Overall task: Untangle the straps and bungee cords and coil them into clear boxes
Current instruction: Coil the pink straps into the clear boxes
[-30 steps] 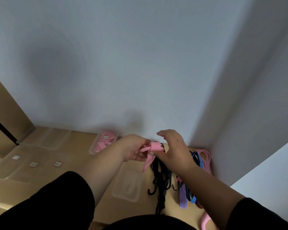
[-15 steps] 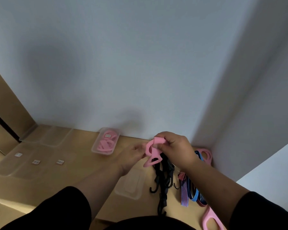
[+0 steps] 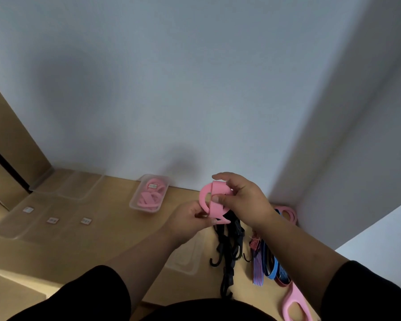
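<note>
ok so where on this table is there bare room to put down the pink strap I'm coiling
Bare wood lies between the labelled clear lids at left and the box of pink straps, and in front of that box, left of your left hand. The right is crowded: black bungee cords, striped cords and pink straps fill the corner.

It looks like a plain indoor room, likely a home or simple workroom, though which one cannot be told. A bare pale wall (image 3: 195, 89) meets a corner above a light wooden tabletop (image 3: 107, 228). Clear plastic boxes (image 3: 146, 195) and flat lids (image 3: 53, 218) with small labels sit along it.
</note>
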Demonstrator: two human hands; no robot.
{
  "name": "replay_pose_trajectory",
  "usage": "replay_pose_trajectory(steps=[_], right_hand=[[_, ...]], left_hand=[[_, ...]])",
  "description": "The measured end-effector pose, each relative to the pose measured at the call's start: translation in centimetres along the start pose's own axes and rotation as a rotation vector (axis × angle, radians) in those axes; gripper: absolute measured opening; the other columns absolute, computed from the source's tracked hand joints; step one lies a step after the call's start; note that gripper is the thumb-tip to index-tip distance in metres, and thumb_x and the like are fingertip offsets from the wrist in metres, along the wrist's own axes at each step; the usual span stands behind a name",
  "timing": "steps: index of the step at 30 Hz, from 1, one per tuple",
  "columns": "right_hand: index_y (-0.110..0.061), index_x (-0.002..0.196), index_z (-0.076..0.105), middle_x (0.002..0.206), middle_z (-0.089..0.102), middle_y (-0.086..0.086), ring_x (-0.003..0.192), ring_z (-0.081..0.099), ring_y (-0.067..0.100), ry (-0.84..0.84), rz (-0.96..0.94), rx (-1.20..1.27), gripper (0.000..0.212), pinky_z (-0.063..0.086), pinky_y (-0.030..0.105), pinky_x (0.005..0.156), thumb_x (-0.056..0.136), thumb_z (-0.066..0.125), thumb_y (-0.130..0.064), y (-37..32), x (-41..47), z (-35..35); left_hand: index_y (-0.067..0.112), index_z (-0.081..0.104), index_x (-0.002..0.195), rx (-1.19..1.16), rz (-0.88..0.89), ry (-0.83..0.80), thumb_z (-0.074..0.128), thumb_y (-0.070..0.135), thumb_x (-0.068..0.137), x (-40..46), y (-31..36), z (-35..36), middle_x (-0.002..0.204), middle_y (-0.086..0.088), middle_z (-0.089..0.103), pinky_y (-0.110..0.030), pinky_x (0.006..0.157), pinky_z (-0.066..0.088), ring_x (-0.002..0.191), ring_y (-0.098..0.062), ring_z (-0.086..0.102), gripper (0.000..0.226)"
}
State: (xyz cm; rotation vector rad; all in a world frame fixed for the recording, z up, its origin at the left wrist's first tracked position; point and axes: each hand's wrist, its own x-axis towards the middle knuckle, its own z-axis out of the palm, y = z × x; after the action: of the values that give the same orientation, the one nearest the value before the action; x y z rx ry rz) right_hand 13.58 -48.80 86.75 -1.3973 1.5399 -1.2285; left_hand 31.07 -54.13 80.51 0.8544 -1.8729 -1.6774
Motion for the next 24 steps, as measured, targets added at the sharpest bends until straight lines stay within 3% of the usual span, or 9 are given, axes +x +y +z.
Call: replay_pose_trajectory(steps=[4, 8, 11, 13, 15, 18, 21, 24], right_hand=[[-0.038, 0.108, 0.075, 0.105, 0.07, -0.012, 0.086, 0.07, 0.01, 0.048, 0.109, 0.132, 0.04, 0.058, 0.026, 0.072, 0.085, 0.078, -0.006, 0.4, 0.5, -0.3], [-0.02, 0.111, 0.075, 0.108, 0.074, 0.007, 0.092, 0.074, 0.02, -0.014, 0.32, 0.221, 0.027, 0.061, 0.034, 0.082, 0.088, 0.077, -0.008, 1.0, 0.9, -0.5], [-0.028, 0.104, 0.078, 0.099, 0.078, -0.006, 0.093, 0.074, 0.009, -0.095, 0.331, 0.094, 0.014, 0.059, 0.029, 0.084, 0.091, 0.074, -0.022, 1.4, 0.9, -0.6], [-0.043, 0.088, 0.079, 0.093, 0.077, -0.018, 0.086, 0.071, -0.002, -0.143, 0.298, -0.025, 0.018, 0.05, 0.02, 0.078, 0.095, 0.068, -0.03, 1.0, 0.6, -0.4], [-0.051, 0.082, 0.077, 0.088, 0.073, -0.024, 0.08, 0.067, -0.005, -0.156, 0.268, -0.119, 0.029, 0.047, 0.021, 0.077, 0.099, 0.062, -0.032, 0.9, 0.7, -0.5], [-0.036, 0.09, 0.078, 0.076, 0.071, -0.016, 0.067, 0.061, 0.001, -0.205, 0.259, -0.251, 0.03, 0.045, 0.025, 0.069, 0.104, 0.051, -0.04, 1.1, 0.8, -0.5], [-0.023, 0.097, 0.071, 0.087, 0.07, -0.003, 0.078, 0.059, 0.013, -0.213, 0.254, -0.252, 0.034, 0.046, 0.034, 0.076, 0.106, 0.044, -0.041, 1.4, 0.8, 0.0], [-0.009, 0.089, 0.064, 0.079, 0.062, 0.004, 0.074, 0.054, 0.021, -0.186, 0.261, -0.221, 0.048, 0.044, 0.036, 0.077, 0.105, 0.042, -0.048, 1.6, 0.7, 0.1]], left_hand=[[0.028, 0.076, 0.097, 0.141, -0.005, 0.11, 0.071, 0.028, 0.079, -0.2, 0.3, -0.2, 0.096, 0.002, 0.074, -0.045, 0.091, 0.056, 0.094, -0.017, 0.068, 0.019], [0.042, 0.077, 0.088, 0.146, 0.101, 0.154, 0.073, 0.027, 0.077, -0.4, 0.9, -0.1, 0.089, 0.012, 0.074, -0.019, 0.078, 0.051, 0.083, -0.001, 0.064, 0.02], [0.047, 0.077, 0.088, 0.094, 0.173, 0.136, 0.074, 0.013, 0.08, -0.6, 1.3, -0.3, 0.09, 0.018, 0.075, -0.006, 0.074, 0.046, 0.084, 0.005, 0.065, 0.036], [0.043, 0.078, 0.089, 0.123, 0.222, 0.107, 0.072, 0.002, 0.081, -0.4, 1.1, -0.5, 0.096, 0.019, 0.073, -0.007, 0.077, 0.047, 0.091, 0.005, 0.064, 0.042], [0.038, 0.078, 0.094, 0.188, 0.195, 0.168, 0.076, 0.007, 0.08, 0.0, 0.8, -0.6, 0.111, 0.015, 0.067, -0.019, 0.087, 0.048, 0.103, 0.001, 0.059, 0.035], [0.036, 0.078, 0.098, 0.21, 0.11, 0.237, 0.081, 0.014, 0.077, 0.5, 0.2, -0.7, 0.127, 0.01, 0.054, -0.029, 0.101, 0.047, 0.118, 0.001, 0.052, 0.031], [0.033, 0.078, 0.098, 0.104, 0.082, 0.17, 0.078, 0.017, 0.077, 0.5, 0.2, -0.8, 0.131, 0.017, 0.061, -0.026, 0.103, 0.045, 0.126, 0.003, 0.052, 0.025], [0.029, 0.076, 0.102, 0.024, 0.014, 0.121, 0.074, 0.022, 0.079, 0.4, 0.3, -0.9, 0.113, 0.006, 0.073, -0.03, 0.093, 0.051, 0.11, -0.009, 0.066, 0.025]])
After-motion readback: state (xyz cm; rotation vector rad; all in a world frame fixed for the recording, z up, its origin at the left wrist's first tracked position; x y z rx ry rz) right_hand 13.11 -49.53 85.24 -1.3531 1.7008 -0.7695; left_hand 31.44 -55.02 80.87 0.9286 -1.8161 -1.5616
